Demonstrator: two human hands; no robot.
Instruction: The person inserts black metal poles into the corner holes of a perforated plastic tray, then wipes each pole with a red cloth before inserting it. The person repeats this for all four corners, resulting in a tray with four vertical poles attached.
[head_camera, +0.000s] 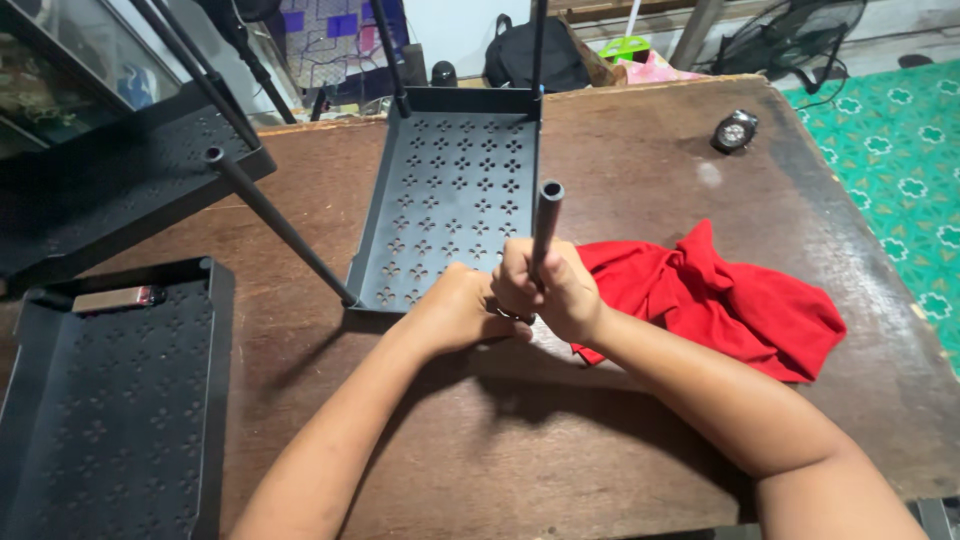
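Observation:
A black perforated metal shelf tray lies on the brown wooden table with thin black poles rising from its corners. My right hand is shut around a dark upright tube at the tray's near right corner. My left hand presses against the tray's near edge beside that tube, fingers curled; what it grips is hidden. Another pole slants up from the tray's near left corner.
A crumpled red cloth lies right of my hands. A second black tray rests at the near left, a third behind it. A wristwatch sits at the far right. Green patterned floor shows beyond the table's right edge.

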